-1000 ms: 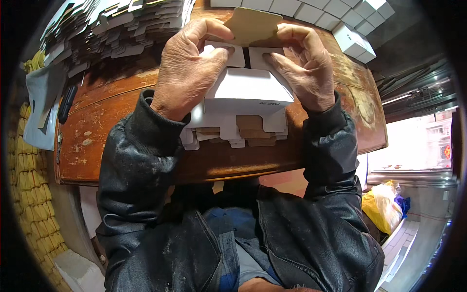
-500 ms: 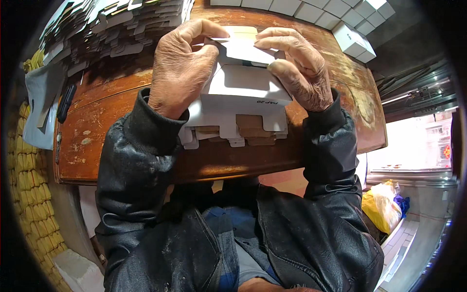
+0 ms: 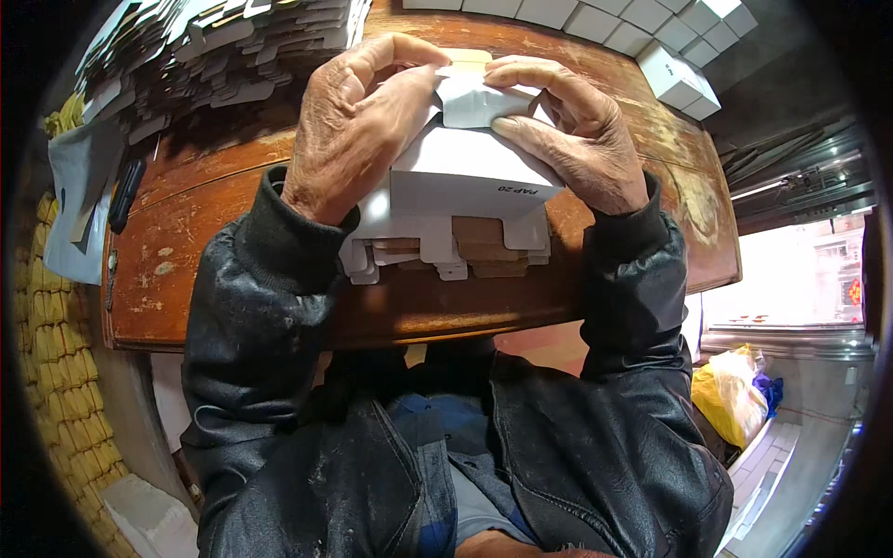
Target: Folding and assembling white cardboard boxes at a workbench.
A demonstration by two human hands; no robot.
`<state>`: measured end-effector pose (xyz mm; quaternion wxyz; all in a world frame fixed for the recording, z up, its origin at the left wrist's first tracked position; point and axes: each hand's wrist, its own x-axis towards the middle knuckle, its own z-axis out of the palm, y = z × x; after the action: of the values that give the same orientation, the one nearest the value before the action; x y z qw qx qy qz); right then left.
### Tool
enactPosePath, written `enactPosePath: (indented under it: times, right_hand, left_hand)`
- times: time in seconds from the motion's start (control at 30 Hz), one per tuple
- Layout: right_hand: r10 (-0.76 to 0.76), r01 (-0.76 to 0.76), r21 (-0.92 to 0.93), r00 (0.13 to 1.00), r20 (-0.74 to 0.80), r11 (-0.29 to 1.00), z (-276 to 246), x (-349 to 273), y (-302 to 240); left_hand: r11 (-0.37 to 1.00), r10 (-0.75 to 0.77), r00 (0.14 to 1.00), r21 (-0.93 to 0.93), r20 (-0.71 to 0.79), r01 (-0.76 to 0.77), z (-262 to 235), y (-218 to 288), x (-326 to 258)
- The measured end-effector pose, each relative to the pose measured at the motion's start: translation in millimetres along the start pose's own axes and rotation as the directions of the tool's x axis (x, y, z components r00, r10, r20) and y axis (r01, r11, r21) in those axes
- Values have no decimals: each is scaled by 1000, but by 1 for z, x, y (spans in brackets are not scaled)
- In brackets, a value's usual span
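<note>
Left hand: left hand (image 3: 358,130) is curled over the left side of a white cardboard box (image 3: 470,167), its fingers bent around the top edge and clamped on the card, with the thumb side pressed against the box's left wall.
Right hand: right hand (image 3: 577,130) grips the same box from the right, the index finger laid along the folded top flap and the other fingers spread down the right wall.
Forearms: both come up from the lower edge in black jacket sleeves (image 3: 270,307), elbows out, wrists meeting over the box.
Box position: held between the two hands just above a small stack of flat box blanks (image 3: 446,251), near the front edge of the wooden table (image 3: 205,242).
Far left: a large heap of unfolded blanks (image 3: 214,46) lies across the table's back left corner.
Far right: rows of finished white boxes (image 3: 651,37) stand along the back edge, well apart from the hands.
Left edge: a grey cloth (image 3: 79,186) hangs over the table side.
Floor right: a yellow plastic bag (image 3: 730,391) sits beside the table.
</note>
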<state>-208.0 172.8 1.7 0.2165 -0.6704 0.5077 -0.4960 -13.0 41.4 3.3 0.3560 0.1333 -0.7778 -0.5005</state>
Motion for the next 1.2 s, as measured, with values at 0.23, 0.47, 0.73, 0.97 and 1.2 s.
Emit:
enactPosePath:
  times: [0.23, 0.47, 0.73, 0.97, 1.2]
  right_hand:
    - [-28, 27, -44, 1000, -12, 999, 2, -1, -2]
    - [-165, 159, -193, 986, -13, 968, 1, 3, 3]
    - [-164, 153, -304, 986, -11, 940, -1, 4, 5]
    - [145, -157, -87, 980, -135, 984, 2, 1, 8]
    - [208, -213, -29, 970, -124, 977, 1, -2, 6]
  left_hand:
    - [977, 138, 980, 140, 146, -158, 0, -7, 4]
    - [965, 208, 968, 134, 140, -227, 0, -9, 1]
    - [932, 240, 962, 248, 129, -265, 4, -9, 3]
    - [996, 43, 999, 84, -2, -42, 5, -13, 2]
    - [988, -153, 988, 14, 34, 153, 6, -11, 2]
